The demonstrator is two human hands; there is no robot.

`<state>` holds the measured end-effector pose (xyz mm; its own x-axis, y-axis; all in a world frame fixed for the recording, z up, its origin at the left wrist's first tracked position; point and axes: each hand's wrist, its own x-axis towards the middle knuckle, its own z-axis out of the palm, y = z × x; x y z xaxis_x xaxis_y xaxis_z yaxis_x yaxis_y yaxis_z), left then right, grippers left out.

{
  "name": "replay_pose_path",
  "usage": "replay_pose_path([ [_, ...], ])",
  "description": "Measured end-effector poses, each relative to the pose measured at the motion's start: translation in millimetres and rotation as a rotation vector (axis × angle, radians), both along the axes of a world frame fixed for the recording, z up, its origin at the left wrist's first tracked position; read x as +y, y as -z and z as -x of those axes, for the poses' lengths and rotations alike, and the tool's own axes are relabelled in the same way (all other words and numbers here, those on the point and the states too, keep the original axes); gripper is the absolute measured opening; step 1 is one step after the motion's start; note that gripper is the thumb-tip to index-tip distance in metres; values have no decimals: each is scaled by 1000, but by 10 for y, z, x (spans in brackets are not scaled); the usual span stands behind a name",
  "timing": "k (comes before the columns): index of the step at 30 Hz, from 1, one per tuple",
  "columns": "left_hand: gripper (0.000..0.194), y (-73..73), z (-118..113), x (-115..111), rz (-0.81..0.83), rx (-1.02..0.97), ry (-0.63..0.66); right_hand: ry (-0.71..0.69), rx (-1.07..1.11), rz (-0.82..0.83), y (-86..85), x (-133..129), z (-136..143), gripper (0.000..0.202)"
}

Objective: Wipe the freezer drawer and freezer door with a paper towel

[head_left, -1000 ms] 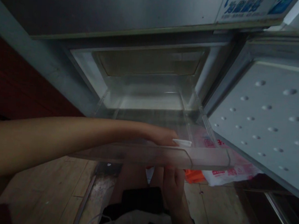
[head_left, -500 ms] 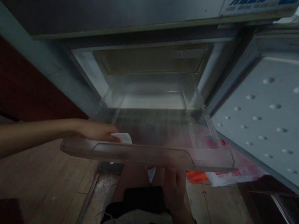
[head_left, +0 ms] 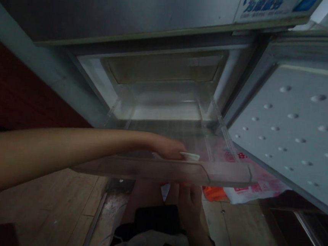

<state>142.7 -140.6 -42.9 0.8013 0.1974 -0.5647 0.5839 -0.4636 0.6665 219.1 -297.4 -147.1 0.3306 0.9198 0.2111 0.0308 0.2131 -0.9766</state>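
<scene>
A clear plastic freezer drawer (head_left: 162, 170) is pulled out of the open fridge compartment toward my lap. My left hand (head_left: 169, 147) reaches over the drawer's left side and is closed on a thin white piece, tissue or cloth (head_left: 190, 156), just behind the front panel. Most of the white piece is hidden by the hand and panel. Below the front panel, my right hand (head_left: 189, 205) comes up with its fingers at the drawer's lower front edge, gripping it. Its fingertips are partly hidden behind the hazy plastic.
The fridge door (head_left: 298, 127) with its bumpy lining stands open at the right. Beneath it lies a white and red plastic bag (head_left: 258, 187) beside something orange (head_left: 214, 193). A reddish-brown panel (head_left: 20, 91) rises at the left. Above is the closed upper grey door (head_left: 133, 9).
My left hand has slid to the right along the inside of the drawer's front panel with the white piece. My right hand stays at the front edge.
</scene>
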Motion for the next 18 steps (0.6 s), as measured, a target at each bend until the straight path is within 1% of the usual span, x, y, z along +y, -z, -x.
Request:
replay_pose_path([
  [2,26,92,-214,17,-5,-91,16,28,-27,4,-9,0,0,49],
  [4,25,168,-335,40,-25,-117,25,34,-37,7,-19,4,-2,50],
  [6,24,202,-346,66,-34,-120,42,26,-36,10,-31,10,-5,52],
  [8,24,183,-255,86,-24,-125,56,16,-39,7,-42,14,-9,53],
  [10,25,119,-85,90,-21,-100,54,20,-48,-1,-46,14,-13,51],
  [13,27,-5,266,64,-28,-21,7,33,-46,6,-28,9,-19,47],
  [16,28,-64,720,25,22,21,-91,13,-31,21,13,3,-26,44],
  [18,29,-38,1065,2,43,40,-188,-2,-33,19,43,1,-34,43],
])
